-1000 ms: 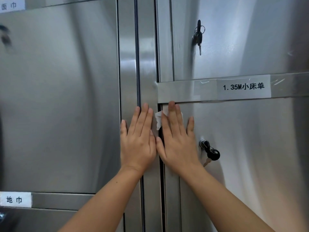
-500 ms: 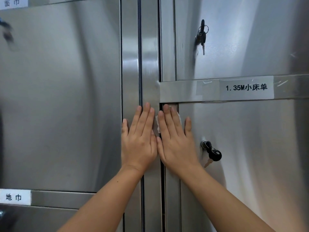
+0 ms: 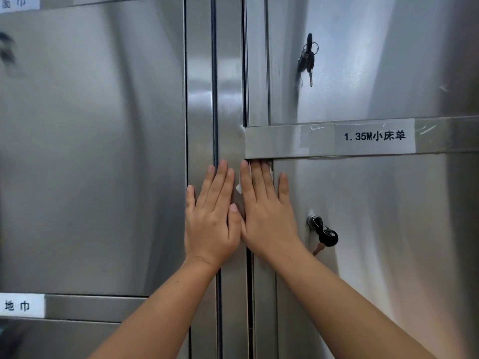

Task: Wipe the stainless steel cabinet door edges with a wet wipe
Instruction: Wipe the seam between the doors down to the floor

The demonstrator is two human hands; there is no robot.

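Right hand (image 3: 268, 213) lies flat and wide, pinning the wet wipe (image 3: 238, 188) on the door edge (image 3: 264, 307) just below the labelled crossbar (image 3: 274, 142), and it looks thin, limp, slippery, best driven under the fingertips (image 3: 255, 169).

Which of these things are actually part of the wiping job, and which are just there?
Part of the job:
wet wipe, pressed under the right hand
left hand, flat beside it
lower right cabinet door, at its edge

Just there:
upper keys
lower key
paper labels

Rail label (image 3: 374, 136) "1.35M小床单" (lower-left label (image 3: 18, 305) "地巾")
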